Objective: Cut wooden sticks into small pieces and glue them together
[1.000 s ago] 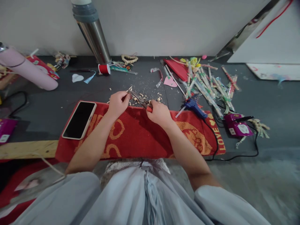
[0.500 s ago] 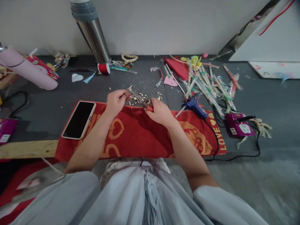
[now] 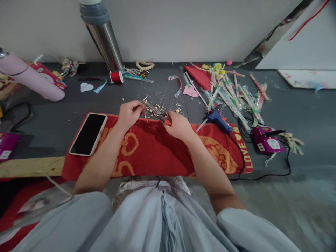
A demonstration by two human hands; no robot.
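Note:
My right hand [image 3: 180, 126] is wrapped round the red handles of a pair of pliers [image 3: 153, 107], whose metal jaws point up and left. At those jaws my left hand [image 3: 130, 113] is closed in a pinch on a thin pale stick [image 3: 145, 98]; only its tip shows past the fingers. Small cut pale pieces [image 3: 159, 109] and fine crumbs lie scattered on the dark table beneath and behind the pliers. Both forearms rest over a red towel [image 3: 157, 150] with orange hearts.
A phone [image 3: 88, 134] lies on the towel's left end. On the right are a blue glue gun [image 3: 219, 120] with its cord, a heap of wrapped sticks [image 3: 233, 96] and a purple box [image 3: 266, 140]. A steel flask [image 3: 107, 42] and red thread spool [image 3: 116, 77] stand behind.
Almost nothing differs. The pliers' handles look slightly closer together in my right hand, and my left hand has barely shifted.

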